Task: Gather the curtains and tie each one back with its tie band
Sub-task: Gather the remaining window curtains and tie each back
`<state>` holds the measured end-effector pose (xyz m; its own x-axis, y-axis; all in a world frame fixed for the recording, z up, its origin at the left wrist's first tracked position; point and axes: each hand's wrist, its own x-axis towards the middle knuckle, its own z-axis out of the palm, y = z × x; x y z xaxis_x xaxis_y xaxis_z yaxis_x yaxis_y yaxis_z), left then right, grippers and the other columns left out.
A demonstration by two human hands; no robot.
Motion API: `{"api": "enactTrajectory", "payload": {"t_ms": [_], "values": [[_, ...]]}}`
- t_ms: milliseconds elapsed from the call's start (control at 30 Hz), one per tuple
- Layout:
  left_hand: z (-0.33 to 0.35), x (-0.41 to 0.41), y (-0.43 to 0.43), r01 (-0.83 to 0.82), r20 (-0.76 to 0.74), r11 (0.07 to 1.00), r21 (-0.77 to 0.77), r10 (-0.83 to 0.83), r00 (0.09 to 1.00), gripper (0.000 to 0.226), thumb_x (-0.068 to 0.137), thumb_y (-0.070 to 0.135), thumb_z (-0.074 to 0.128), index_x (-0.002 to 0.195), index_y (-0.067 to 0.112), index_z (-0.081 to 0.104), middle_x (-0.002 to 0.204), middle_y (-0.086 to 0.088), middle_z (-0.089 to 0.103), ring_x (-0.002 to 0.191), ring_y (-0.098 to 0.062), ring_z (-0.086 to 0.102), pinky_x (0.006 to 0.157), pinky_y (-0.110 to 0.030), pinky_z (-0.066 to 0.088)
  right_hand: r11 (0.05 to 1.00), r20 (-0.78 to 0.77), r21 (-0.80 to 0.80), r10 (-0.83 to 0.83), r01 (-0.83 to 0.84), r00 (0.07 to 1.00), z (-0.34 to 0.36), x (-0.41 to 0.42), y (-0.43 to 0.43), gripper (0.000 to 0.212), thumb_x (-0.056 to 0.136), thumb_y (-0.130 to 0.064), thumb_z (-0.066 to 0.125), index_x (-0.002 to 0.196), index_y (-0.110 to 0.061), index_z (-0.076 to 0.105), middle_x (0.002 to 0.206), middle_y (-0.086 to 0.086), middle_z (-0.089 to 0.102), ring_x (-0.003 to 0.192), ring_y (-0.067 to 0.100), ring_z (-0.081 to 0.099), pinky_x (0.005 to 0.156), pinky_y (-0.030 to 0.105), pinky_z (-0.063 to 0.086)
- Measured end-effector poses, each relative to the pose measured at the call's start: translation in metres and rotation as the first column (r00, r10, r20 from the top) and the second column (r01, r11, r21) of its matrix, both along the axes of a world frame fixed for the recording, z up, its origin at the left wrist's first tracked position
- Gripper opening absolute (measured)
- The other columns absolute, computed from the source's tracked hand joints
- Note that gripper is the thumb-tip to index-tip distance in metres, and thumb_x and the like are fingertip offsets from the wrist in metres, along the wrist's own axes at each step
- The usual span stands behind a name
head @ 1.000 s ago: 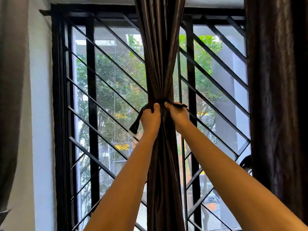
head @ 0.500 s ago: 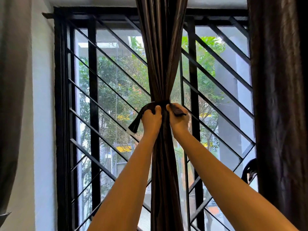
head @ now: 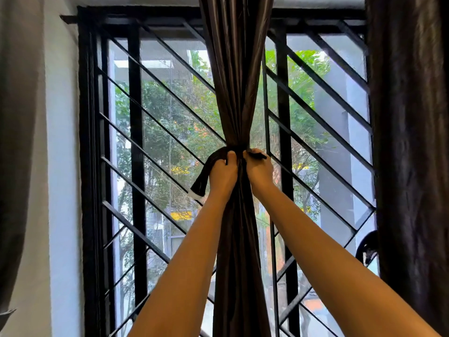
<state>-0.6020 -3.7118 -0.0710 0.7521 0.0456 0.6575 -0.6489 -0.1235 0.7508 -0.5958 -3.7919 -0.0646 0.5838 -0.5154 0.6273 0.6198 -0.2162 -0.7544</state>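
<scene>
A dark brown satin curtain (head: 237, 76) hangs in the middle of the window, bunched into a narrow waist. A dark tie band (head: 213, 159) wraps around that waist. My left hand (head: 223, 175) grips the band's left part, whose loose end with a white tip hangs down to the left. My right hand (head: 258, 170) pinches the band's short right end against the curtain. Both hands touch the bunched fabric from the front.
Black window grille (head: 136, 142) with slanted bars stands behind the curtain. A second dark curtain (head: 410, 154) hangs loose at the right edge, with a dark loop (head: 366, 244) beside it. A grey curtain (head: 14, 142) and white wall (head: 62, 166) fill the left.
The band has been drawn tighter around the curtain's waist. My hands stay at the same spot on the curtain; the view has shifted slightly.
</scene>
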Motion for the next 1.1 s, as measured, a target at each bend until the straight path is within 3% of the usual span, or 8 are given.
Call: {"api": "enactTrajectory", "payload": {"t_ms": [333,433,567,633,767,867,967,1100], "values": [[-0.001,0.001,-0.002,0.014,0.006,1.000,0.010,-0.014,1.000,0.049,0.101,0.038,0.036,0.060,0.013,0.045,0.059,-0.004,0.046,0.052,-0.016,0.043,0.049,-0.029,0.028,0.998,0.066,-0.067,0.009,-0.005,0.998,-0.005,-0.014,-0.004,0.007,0.090,-0.009,0.059,0.084,-0.009,0.062,0.088,0.010,0.062,0.088,0.025,0.059,0.094,0.045,0.047],[-0.002,0.002,-0.002,0.006,-0.025,1.000,-0.005,-0.006,1.000,0.047,0.100,0.040,0.039,0.062,0.014,0.047,0.061,-0.002,0.047,0.053,-0.013,0.044,0.051,-0.030,0.031,0.994,0.135,-0.096,-0.047,0.060,0.990,-0.010,-0.012,-0.002,0.012,0.090,-0.006,0.059,0.087,0.005,0.063,0.092,0.025,0.065,0.089,0.031,0.062,0.088,0.042,0.047],[-0.003,0.005,-0.007,0.032,-0.052,0.995,-0.092,-0.037,0.998,0.035,0.098,0.040,0.043,0.083,0.011,0.055,0.072,-0.001,0.053,0.068,-0.019,0.052,0.067,-0.028,0.039,0.994,0.167,-0.102,-0.018,0.036,0.986,-0.022,-0.012,-0.002,0.012,0.092,-0.009,0.057,0.089,-0.021,0.058,0.080,-0.009,0.059,0.078,0.006,0.056,0.076,0.017,0.047],[-0.003,0.007,-0.008,0.046,-0.052,0.988,-0.145,-0.054,0.997,0.035,0.097,0.038,0.046,0.081,0.008,0.056,0.068,-0.002,0.054,0.068,-0.021,0.053,0.060,-0.029,0.039,1.000,0.176,-0.019,0.009,-0.006,0.984,-0.022,-0.005,-0.003,0.014,0.092,-0.004,0.055,0.087,-0.016,0.058,0.072,-0.014,0.059,0.068,-0.003,0.056,0.067,0.007,0.044],[-0.004,0.010,-0.012,0.036,-0.036,0.983,-0.179,-0.043,0.998,0.037,0.097,0.033,0.047,0.074,0.005,0.055,0.060,-0.001,0.051,0.059,-0.019,0.050,0.050,-0.027,0.037,0.987,0.116,0.121,-0.120,0.106,0.986,-0.013,0.003,-0.001,0.021,0.090,0.003,0.052,0.072,-0.005,0.058,0.053,-0.006,0.059,0.052,0.002,0.056,0.056,0.014,0.047],[-0.004,0.012,-0.012,0.075,-0.041,0.973,-0.220,-0.086,0.995,0.037,0.096,0.030,0.050,0.066,0.008,0.054,0.060,-0.002,0.053,0.056,-0.018,0.050,0.054,-0.028,0.038,0.984,0.143,0.025,-0.178,0.176,0.974,-0.017,-0.001,0.006,0.004,0.089,-0.011,0.060,0.088,-0.007,0.062,0.075,0.000,0.064,0.064,0.007,0.056,0.059,0.015,0.043],[-0.004,0.014,-0.011,0.119,-0.074,0.957,-0.265,-0.144,0.987,0.042,0.094,0.031,0.053,0.056,0.013,0.046,0.055,-0.002,0.048,0.052,-0.019,0.046,0.054,-0.030,0.035,0.982,0.185,0.101,-0.178,0.162,0.967,-0.014,-0.001,0.009,0.008,0.087,-0.016,0.061,0.092,-0.011,0.056,0.081,0.002,0.061,0.068,0.010,0.055,0.057,0.010,0.041],[0.002,0.009,-0.011,0.205,-0.089,0.936,-0.285,-0.239,0.967,0.033,0.096,0.026,0.051,0.068,0.009,0.054,0.063,-0.007,0.052,0.058,-0.021,0.049,0.053,-0.028,0.036,0.995,0.191,0.084,-0.077,0.062,0.979,-0.011,-0.002,0.012,0.002,0.090,-0.011,0.058,0.090,-0.013,0.057,0.090,0.010,0.063,0.082,0.021,0.059,0.076,0.021,0.049]]}}
